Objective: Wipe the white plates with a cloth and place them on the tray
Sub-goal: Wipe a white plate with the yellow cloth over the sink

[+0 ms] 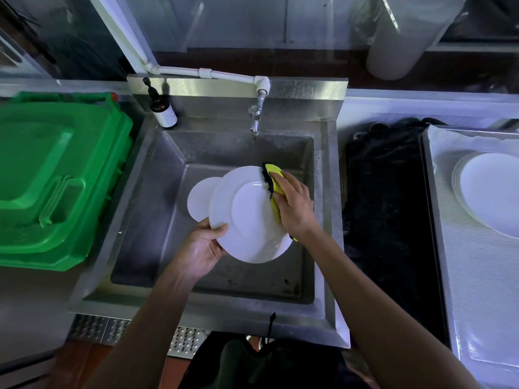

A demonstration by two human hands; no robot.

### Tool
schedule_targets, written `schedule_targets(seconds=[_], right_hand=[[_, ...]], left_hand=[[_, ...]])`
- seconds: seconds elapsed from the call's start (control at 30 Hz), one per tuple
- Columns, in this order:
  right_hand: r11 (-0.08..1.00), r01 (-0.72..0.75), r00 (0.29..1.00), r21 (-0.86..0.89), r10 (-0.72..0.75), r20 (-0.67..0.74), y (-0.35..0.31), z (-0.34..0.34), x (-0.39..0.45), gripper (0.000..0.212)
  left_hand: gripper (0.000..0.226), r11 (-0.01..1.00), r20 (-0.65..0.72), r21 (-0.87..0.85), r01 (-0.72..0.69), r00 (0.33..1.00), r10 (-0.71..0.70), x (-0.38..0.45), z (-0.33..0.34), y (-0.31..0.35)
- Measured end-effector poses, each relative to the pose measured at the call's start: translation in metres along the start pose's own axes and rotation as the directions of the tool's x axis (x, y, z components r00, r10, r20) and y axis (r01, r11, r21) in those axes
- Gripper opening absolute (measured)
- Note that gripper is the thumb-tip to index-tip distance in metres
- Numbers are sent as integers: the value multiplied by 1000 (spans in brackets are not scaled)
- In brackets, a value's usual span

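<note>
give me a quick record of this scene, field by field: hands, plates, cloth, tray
left hand: grips the lower left rim of the held plate, above the sink
right hand: presses the yellow cloth on the plate's right side
plate in sink: partly hidden behind the held one
tray: at right, holds stacked plates
tap: no water seen running
</note>
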State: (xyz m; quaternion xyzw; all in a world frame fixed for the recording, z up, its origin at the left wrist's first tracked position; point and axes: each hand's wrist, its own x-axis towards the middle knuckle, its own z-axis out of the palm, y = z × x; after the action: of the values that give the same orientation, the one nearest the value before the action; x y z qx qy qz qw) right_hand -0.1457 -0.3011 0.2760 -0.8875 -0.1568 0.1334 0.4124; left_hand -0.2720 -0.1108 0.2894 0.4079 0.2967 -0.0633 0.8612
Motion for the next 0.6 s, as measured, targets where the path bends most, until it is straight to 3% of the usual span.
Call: schedule_targets(seconds=[0.13,0.3,0.53,0.6], right_hand=[[993,47,999,-105,-47,6,-8,0,4,51],[962,159,987,-222,-159,20,-25,8,0,51],[946,214,975,-244,-224,-14,-32,20,-9,52],[944,205,976,-259,-216,-16,-34,20,-10,53]], left_hand=[[44,989,46,148,-1,999,-6,-2,7,1],[49,966,2,258,18,1000,-19,1,17,-1],[45,942,-15,336,14,1000,-10,7,21,8],[33,937,-27,349,20,1000,-12,13,22,9]])
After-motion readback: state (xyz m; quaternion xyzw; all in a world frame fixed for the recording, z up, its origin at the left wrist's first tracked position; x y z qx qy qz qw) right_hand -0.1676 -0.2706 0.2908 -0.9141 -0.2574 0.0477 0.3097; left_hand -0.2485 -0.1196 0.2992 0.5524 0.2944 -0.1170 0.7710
